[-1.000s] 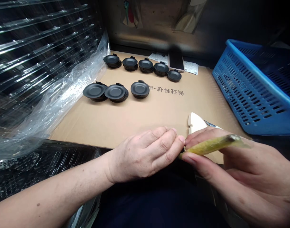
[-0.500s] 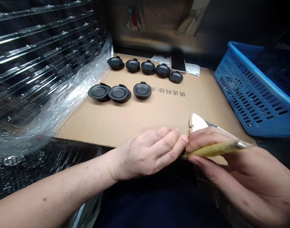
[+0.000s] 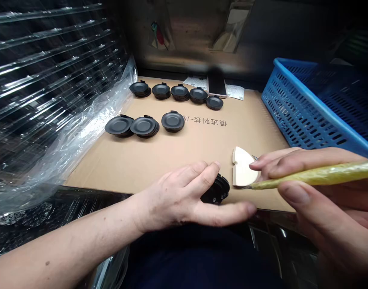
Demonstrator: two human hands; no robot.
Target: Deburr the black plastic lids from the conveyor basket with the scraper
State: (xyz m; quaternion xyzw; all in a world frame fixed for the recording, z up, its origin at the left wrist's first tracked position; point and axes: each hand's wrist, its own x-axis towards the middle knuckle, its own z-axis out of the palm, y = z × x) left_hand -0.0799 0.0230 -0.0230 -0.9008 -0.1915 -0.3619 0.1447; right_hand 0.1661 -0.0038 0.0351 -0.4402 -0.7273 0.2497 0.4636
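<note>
Chinese characters (image 3: 208,122), readable as 俱进科技 followed by a dash and one less certain character, are printed in dark ink on a cardboard sheet (image 3: 117,160), upside down from the near side. Two paper slips (image 3: 196,82) at the far edge carry small print, too small to be read.

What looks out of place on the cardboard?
A phone lies at the far edge of the cardboard sheet, between paper slips, just past the row of black lids. It looks odd: a loose phone among parts.
</note>
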